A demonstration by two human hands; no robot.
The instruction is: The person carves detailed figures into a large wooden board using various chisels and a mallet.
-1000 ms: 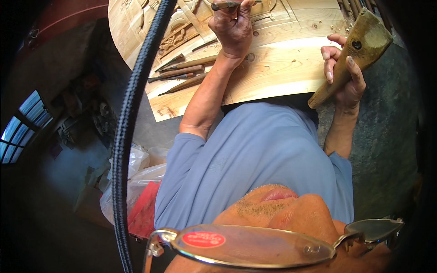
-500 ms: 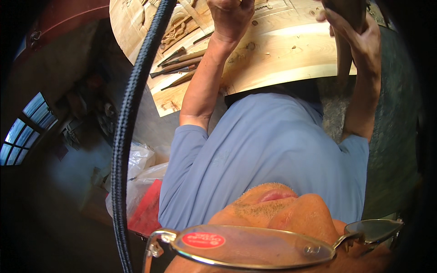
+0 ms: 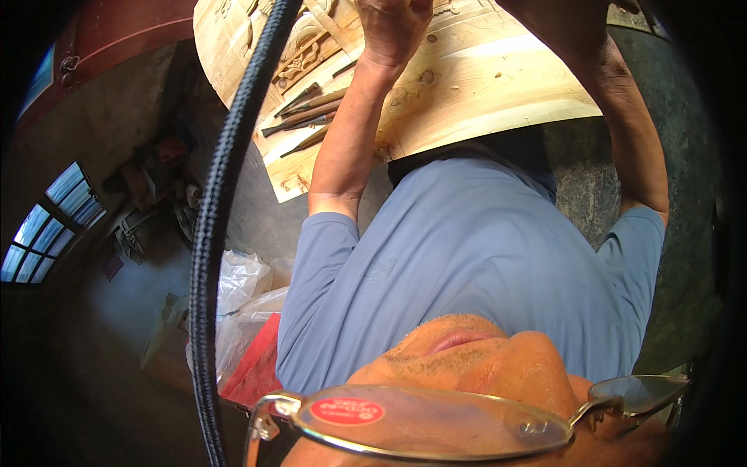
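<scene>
Carved wooden panel point(image 3: 482, 93) lies straight ahead under my left hand point(image 3: 393, 27), fist clenched there on something unseen; right hand's grip I cannot tell.

black braided cable point(image 3: 222, 202), plastic bags point(image 3: 241, 300), window point(image 3: 47, 222)

Strong daylight on the pale wooden panel point(image 3: 482, 86) at top; grain near washed out there. Window point(image 3: 47, 226) at left glows blue; room around it sits in deep shadow. Heavy fisheye bend, black vignette along right and lower rim. Glasses point(image 3: 436, 424) and black cable point(image 3: 226, 210) close to lens, soft. Glare on lens surface.
</scene>
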